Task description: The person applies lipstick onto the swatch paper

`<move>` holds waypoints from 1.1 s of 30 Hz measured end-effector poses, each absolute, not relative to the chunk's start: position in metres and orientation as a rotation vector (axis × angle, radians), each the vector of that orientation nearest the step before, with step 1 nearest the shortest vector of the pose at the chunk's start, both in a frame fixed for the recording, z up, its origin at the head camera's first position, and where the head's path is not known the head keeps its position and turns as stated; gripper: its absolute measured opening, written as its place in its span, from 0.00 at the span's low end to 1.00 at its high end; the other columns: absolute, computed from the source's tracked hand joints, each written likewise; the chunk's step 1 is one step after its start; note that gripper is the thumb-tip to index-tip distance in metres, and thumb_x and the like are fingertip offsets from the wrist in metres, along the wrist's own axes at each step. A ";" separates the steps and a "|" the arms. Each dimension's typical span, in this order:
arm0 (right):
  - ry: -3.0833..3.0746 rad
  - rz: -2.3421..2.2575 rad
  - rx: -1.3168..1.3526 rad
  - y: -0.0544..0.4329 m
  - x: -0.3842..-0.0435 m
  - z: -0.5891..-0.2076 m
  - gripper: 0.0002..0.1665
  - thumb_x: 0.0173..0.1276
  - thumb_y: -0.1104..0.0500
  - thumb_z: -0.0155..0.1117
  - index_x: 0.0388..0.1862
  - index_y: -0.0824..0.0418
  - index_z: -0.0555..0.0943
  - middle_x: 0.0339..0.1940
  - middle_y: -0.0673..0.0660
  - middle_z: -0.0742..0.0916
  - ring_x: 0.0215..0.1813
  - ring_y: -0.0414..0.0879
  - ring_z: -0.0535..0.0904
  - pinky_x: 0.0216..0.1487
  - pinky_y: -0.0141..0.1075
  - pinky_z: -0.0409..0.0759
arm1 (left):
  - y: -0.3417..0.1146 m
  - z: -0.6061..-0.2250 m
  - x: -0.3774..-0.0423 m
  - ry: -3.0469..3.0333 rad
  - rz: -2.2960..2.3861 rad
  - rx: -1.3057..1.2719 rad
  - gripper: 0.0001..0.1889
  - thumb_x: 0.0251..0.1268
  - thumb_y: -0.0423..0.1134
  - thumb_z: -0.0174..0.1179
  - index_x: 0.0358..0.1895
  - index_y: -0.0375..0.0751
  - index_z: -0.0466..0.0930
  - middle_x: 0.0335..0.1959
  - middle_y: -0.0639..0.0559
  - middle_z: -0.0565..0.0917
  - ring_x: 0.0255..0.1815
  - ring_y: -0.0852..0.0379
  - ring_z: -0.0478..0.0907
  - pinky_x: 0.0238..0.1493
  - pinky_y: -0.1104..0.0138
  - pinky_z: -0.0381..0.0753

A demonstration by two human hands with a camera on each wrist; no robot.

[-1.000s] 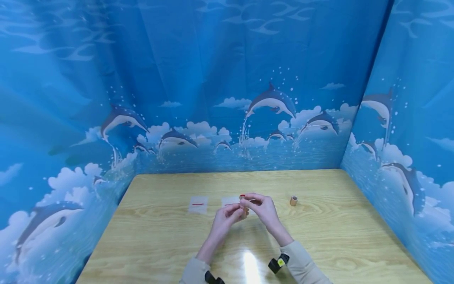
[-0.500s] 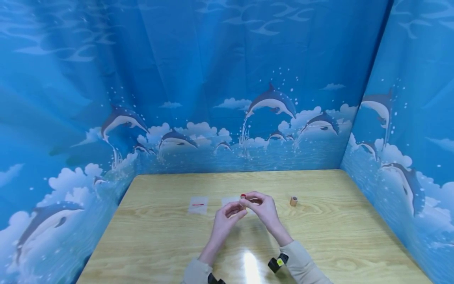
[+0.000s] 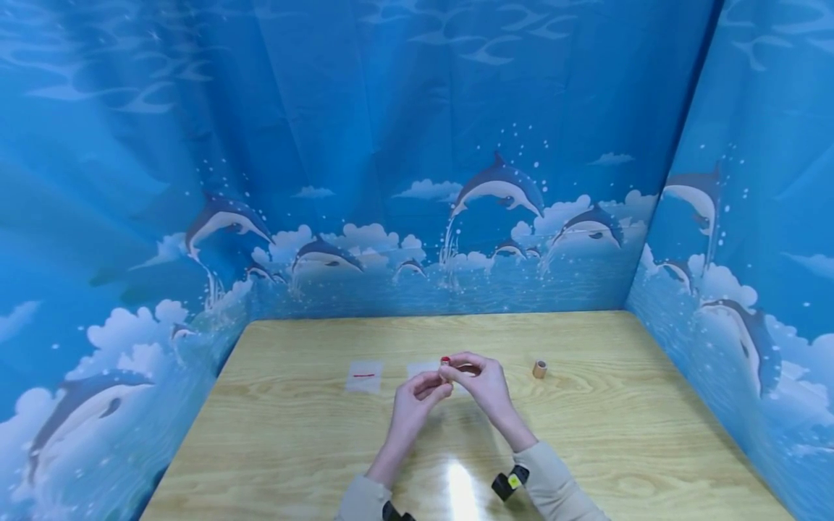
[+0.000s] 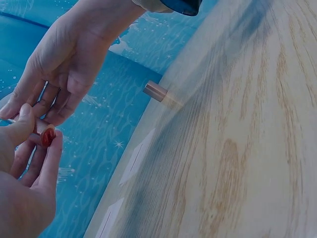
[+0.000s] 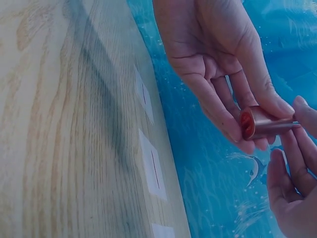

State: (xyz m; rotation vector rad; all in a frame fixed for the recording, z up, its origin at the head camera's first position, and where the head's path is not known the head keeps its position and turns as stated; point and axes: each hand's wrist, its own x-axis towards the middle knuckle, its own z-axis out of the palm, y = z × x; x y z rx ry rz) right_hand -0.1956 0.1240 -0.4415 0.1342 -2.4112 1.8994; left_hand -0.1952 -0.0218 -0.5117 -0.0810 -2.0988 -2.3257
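Observation:
Above the table's middle, an uncapped copper-coloured lipstick (image 5: 270,124) is held between both hands. In the head view its red tip (image 3: 445,359) points up. My left hand (image 3: 413,405) pinches the wider base from below; its red underside (image 4: 48,137) shows in the left wrist view. Thumb and fingers of my right hand (image 3: 485,383) pinch the upper, narrower part. The right wrist view has the left hand (image 5: 213,64) at the top and the right hand (image 5: 297,198) at lower right. Fingers hide parts of the tube.
A copper-coloured hollow cap (image 3: 539,369) stands on the wooden table (image 3: 599,434), right of the hands. White paper slips lie behind and left of them: one (image 3: 363,375) bears a red line, another (image 3: 420,369) is partly covered. Dolphin-printed curtains (image 3: 391,145) surround the table.
The left thumb and fingers have shifted and spread round the lipstick's base since one second ago. The right hand has stayed almost still, and the cap has not moved.

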 end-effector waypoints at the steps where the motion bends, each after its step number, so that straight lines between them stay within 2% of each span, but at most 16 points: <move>1: -2.417 1.896 0.135 0.124 -0.196 -0.442 0.12 0.63 0.62 0.75 0.44 0.66 0.88 0.41 0.59 0.90 0.44 0.48 0.86 0.43 0.30 0.84 | -0.022 -0.512 -0.195 -2.106 -2.333 -0.088 0.17 0.63 0.39 0.71 0.52 0.34 0.84 0.48 0.41 0.88 0.47 0.52 0.87 0.52 0.69 0.86; 8: -2.430 1.902 0.091 0.129 -0.214 -0.472 0.15 0.64 0.58 0.76 0.48 0.61 0.88 0.45 0.56 0.90 0.46 0.46 0.86 0.47 0.33 0.83 | -0.027 -0.512 -0.195 -2.114 -2.419 -0.214 0.20 0.68 0.42 0.66 0.57 0.32 0.82 0.50 0.40 0.87 0.50 0.51 0.86 0.56 0.65 0.85; 16: -2.380 1.951 0.227 0.135 -0.217 -0.478 0.16 0.65 0.56 0.75 0.49 0.61 0.88 0.45 0.57 0.91 0.47 0.46 0.86 0.52 0.35 0.84 | -0.029 -0.513 -0.196 -2.097 -2.474 -0.349 0.19 0.73 0.40 0.62 0.58 0.28 0.80 0.51 0.36 0.86 0.51 0.50 0.86 0.56 0.63 0.85; 24: -2.407 1.951 0.223 0.137 -0.217 -0.479 0.17 0.66 0.56 0.74 0.51 0.61 0.87 0.49 0.57 0.90 0.49 0.47 0.86 0.51 0.34 0.83 | -0.027 -0.510 -0.196 -2.129 -2.477 -0.210 0.21 0.69 0.43 0.67 0.59 0.35 0.81 0.51 0.41 0.87 0.52 0.51 0.85 0.57 0.64 0.85; 33: -2.421 1.979 0.278 0.136 -0.217 -0.478 0.18 0.68 0.57 0.72 0.54 0.62 0.86 0.53 0.59 0.89 0.50 0.50 0.86 0.49 0.32 0.84 | -0.027 -0.511 -0.196 -2.128 -2.437 -0.185 0.21 0.65 0.45 0.70 0.56 0.36 0.82 0.49 0.43 0.87 0.49 0.53 0.85 0.54 0.65 0.86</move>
